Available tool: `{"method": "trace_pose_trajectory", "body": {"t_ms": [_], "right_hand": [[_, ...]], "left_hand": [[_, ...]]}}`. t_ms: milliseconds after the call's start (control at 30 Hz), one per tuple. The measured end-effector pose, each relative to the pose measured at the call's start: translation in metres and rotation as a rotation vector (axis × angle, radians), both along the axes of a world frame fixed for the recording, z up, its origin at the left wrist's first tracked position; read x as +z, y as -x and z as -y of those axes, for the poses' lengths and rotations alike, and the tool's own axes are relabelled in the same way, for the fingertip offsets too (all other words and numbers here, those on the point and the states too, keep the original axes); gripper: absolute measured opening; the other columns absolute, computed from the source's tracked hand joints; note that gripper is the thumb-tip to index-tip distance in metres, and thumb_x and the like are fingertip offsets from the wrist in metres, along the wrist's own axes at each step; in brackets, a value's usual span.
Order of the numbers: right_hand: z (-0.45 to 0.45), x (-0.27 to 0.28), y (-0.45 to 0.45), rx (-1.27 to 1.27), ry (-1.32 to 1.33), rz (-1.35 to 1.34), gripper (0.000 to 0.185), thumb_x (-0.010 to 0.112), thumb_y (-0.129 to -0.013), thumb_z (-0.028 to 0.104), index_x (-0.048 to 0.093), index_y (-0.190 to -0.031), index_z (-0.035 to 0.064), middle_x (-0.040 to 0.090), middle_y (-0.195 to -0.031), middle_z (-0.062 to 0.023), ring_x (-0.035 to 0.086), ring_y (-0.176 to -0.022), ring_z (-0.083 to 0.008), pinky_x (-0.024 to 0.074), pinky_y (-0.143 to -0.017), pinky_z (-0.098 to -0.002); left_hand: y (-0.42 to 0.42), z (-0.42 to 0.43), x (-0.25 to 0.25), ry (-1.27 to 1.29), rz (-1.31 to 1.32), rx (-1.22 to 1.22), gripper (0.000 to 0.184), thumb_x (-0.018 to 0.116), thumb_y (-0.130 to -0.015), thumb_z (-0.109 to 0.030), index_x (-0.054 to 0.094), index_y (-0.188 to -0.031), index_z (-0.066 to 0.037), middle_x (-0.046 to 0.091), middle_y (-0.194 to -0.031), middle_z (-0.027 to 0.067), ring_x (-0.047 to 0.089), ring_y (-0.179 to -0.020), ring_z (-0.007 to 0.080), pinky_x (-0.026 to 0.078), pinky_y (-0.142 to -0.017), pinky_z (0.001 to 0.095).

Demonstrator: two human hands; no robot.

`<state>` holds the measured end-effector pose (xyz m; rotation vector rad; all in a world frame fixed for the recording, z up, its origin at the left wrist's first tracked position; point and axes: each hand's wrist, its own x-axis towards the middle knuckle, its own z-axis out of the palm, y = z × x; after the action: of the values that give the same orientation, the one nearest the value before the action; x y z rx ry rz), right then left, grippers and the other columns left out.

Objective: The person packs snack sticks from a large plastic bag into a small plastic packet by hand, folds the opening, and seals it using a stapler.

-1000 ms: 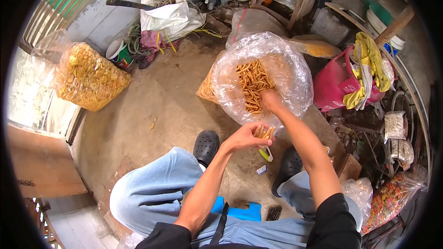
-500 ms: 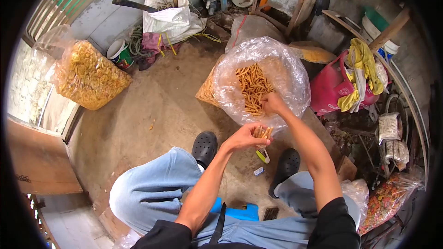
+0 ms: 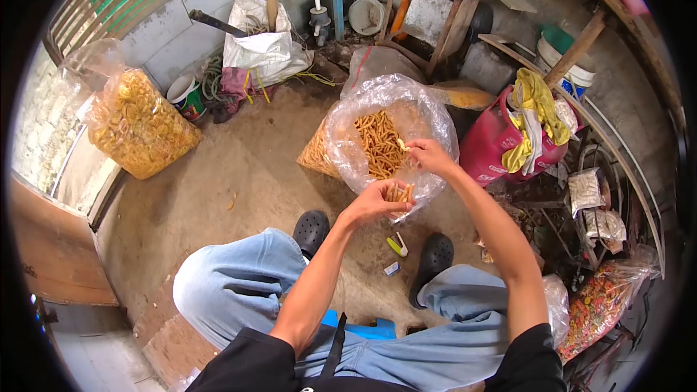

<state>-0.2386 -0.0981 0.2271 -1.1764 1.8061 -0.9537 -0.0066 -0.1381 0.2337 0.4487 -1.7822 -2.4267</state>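
Observation:
A large clear plastic bag [image 3: 428, 134] stands open before me, with brown stick snacks [image 3: 377, 147] heaped inside. My left hand [image 3: 368, 202] is closed around a small clear packet of snack sticks [image 3: 399, 194], held upright by the near rim of the large bag. Over the bag's right side, my right hand [image 3: 430, 157] pinches a pale yellow snack piece [image 3: 403, 145] between thumb and fingers. On the floor below lie a lime-green and white stapler [image 3: 397, 245] and a small blue and white box [image 3: 392, 268].
At left stands a tall clear bag of yellow round snacks [image 3: 141, 127]. A red tub [image 3: 488, 138] draped with yellow cloths is at right, near a bag of colourful snacks [image 3: 606, 308]. A white sack [image 3: 265, 54] and bucket [image 3: 186, 94] stand at the back.
My right hand has lifted from the heap of sticks and now shows a pale piece in its fingertips. My left hand still holds the small packet. The view has shifted slightly.

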Motion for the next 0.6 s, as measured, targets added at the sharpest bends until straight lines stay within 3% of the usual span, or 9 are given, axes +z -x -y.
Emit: {"method": "trace_pose_trajectory", "body": {"t_ms": [100,200,233,300,333,367,433,600], "right_hand": [[0.009,-0.026,-0.010,-0.171,-0.065,0.127,0.031,0.059,-0.093,0.027,0.064,-0.105,-0.0012,0.061,-0.076,-0.0031,0.058,-0.065,-0.0106,0.0494,-0.054,-0.0269],[0.013,-0.045,-0.024,-0.328,-0.067,-0.043,0.039,0.073,-0.079,0.038,0.072,-0.082,-0.0002,0.067,-0.071,-0.0078,0.063,-0.064,-0.0154,0.0497,-0.058,-0.0325],[0.015,-0.057,-0.024,-0.324,-0.067,-0.039,0.039,0.073,-0.079,0.038,0.072,-0.082,-0.0002,0.067,-0.071,-0.0078,0.063,-0.064,-0.0154,0.0497,-0.058,-0.0325],[0.022,-0.077,-0.023,-0.242,-0.066,-0.324,0.036,0.074,-0.078,0.037,0.072,-0.084,0.0014,0.068,-0.071,-0.0103,0.064,-0.064,-0.0188,0.0499,-0.062,-0.0350],[0.025,-0.087,-0.023,-0.234,-0.078,-0.320,0.035,0.072,-0.079,0.038,0.072,-0.084,0.0035,0.069,-0.076,-0.0158,0.066,-0.069,-0.0274,0.0505,-0.066,-0.0394],[0.029,-0.095,-0.022,-0.229,-0.080,-0.315,0.035,0.072,-0.079,0.038,0.072,-0.084,0.0035,0.069,-0.076,-0.0158,0.066,-0.069,-0.0274,0.0505,-0.066,-0.0394],[0.034,-0.112,-0.019,-0.066,-0.021,-0.629,0.033,0.068,-0.082,0.036,0.071,-0.084,0.0036,0.068,-0.076,-0.0185,0.067,-0.073,-0.0329,0.0499,-0.066,-0.0434],[0.039,-0.125,-0.014,0.039,-0.104,-0.725,0.028,0.062,-0.084,0.030,0.068,-0.083,0.0028,0.067,-0.082,-0.0216,0.065,-0.081,-0.0397,0.0498,-0.070,-0.0477]], "left_hand": [[-0.001,-0.003,-0.003,0.029,-0.008,-0.050,0.038,0.077,-0.082,-0.018,0.057,-0.113,-0.008,0.070,-0.106,0.0026,0.064,-0.091,0.0083,0.053,-0.071,0.0261],[-0.005,-0.005,-0.003,0.038,0.010,-0.060,0.037,0.076,-0.083,-0.018,0.058,-0.113,-0.008,0.070,-0.106,0.0026,0.064,-0.093,0.0089,0.054,-0.072,0.0269],[-0.005,-0.005,-0.004,0.043,0.010,-0.071,0.037,0.076,-0.083,-0.019,0.058,-0.114,-0.008,0.070,-0.106,0.0025,0.064,-0.093,0.0090,0.054,-0.072,0.0271],[-0.005,-0.004,-0.008,0.037,0.016,-0.069,0.037,0.076,-0.083,-0.019,0.058,-0.114,-0.008,0.069,-0.107,0.0030,0.064,-0.092,0.0096,0.054,-0.073,0.0274],[-0.005,-0.004,-0.010,0.027,0.019,-0.063,0.038,0.076,-0.083,-0.020,0.058,-0.114,-0.008,0.069,-0.107,0.0029,0.064,-0.093,0.0096,0.054,-0.073,0.0275],[-0.005,-0.002,-0.012,0.015,0.023,-0.057,0.038,0.076,-0.083,-0.020,0.057,-0.114,-0.008,0.069,-0.107,0.0029,0.064,-0.093,0.0096,0.054,-0.073,0.0276],[-0.005,0.001,-0.014,-0.004,0.040,-0.050,0.038,0.076,-0.084,-0.020,0.057,-0.115,-0.008,0.069,-0.108,0.0027,0.063,-0.094,0.0096,0.053,-0.074,0.0279],[-0.001,0.008,-0.025,-0.052,0.064,-0.029,0.040,0.075,-0.084,-0.021,0.056,-0.117,-0.008,0.069,-0.109,0.0018,0.063,-0.095,0.0097,0.053,-0.074,0.0286]]}}
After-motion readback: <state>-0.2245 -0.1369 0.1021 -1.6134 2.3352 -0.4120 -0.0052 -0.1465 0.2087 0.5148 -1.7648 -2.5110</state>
